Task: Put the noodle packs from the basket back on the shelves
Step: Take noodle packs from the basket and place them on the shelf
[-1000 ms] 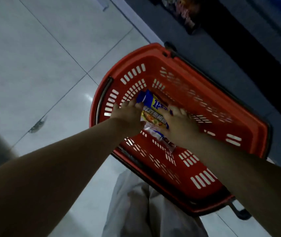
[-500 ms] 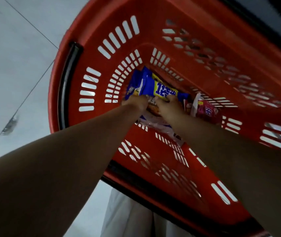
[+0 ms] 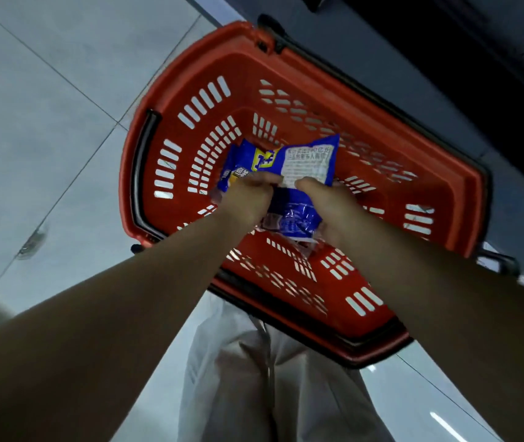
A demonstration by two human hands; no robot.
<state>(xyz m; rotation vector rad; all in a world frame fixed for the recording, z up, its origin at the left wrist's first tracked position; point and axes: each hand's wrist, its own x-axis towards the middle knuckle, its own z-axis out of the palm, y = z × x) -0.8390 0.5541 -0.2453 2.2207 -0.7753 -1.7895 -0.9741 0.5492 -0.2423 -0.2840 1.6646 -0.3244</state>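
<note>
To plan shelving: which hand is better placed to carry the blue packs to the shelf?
Probably right: the right hand grips the blue packs on the side nearer the shelf.

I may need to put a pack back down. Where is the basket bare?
Bare basket floor lies right of the blue noodle packs, up to the end wall. Crowded: centre-left, where left hand and right hand grip them.

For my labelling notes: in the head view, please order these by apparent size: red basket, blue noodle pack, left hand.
1. red basket
2. blue noodle pack, partly hidden
3. left hand, nearly alike; order with pack unsure
</note>
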